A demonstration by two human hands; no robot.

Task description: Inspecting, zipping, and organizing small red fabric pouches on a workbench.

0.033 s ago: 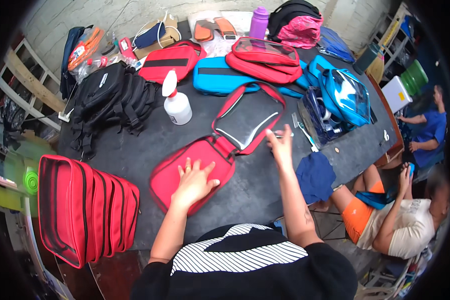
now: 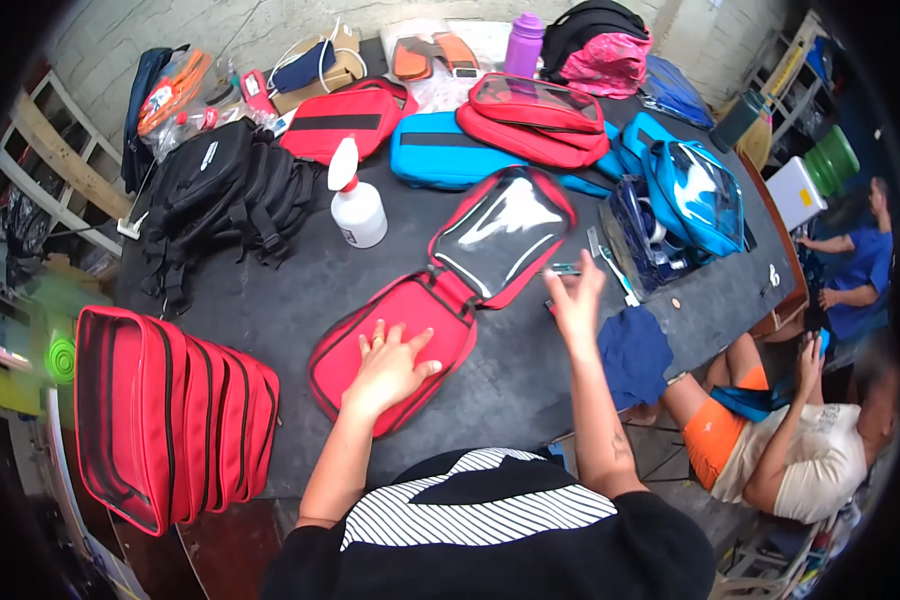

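A red pouch bag (image 2: 395, 340) lies flat in front of me, opened out. Its lid (image 2: 503, 237), a clear plastic window with red edging, is folded back to the far right, still joined at a red hinge strip. My left hand (image 2: 390, 365) rests on the red body, fingers spread flat and holding nothing. Beside the lid's right edge, my right hand (image 2: 578, 300) is raised with thumb and fingers closed round a small thin tool (image 2: 565, 269) with a teal part; its exact kind is too small to tell.
Red bags (image 2: 180, 415) stand stacked at the left. Around the table are a black backpack (image 2: 215, 200), a white spray bottle (image 2: 358, 212), blue bags (image 2: 440, 152), a navy cloth (image 2: 632, 355) and a teal-handled brush (image 2: 618, 268). A seated person (image 2: 800, 450) is close at the right.
My right hand has shifted slightly right and down, showing more of the small tool. The lid's clear window now carries bright reflections. My left hand stays on the red pouch bag.
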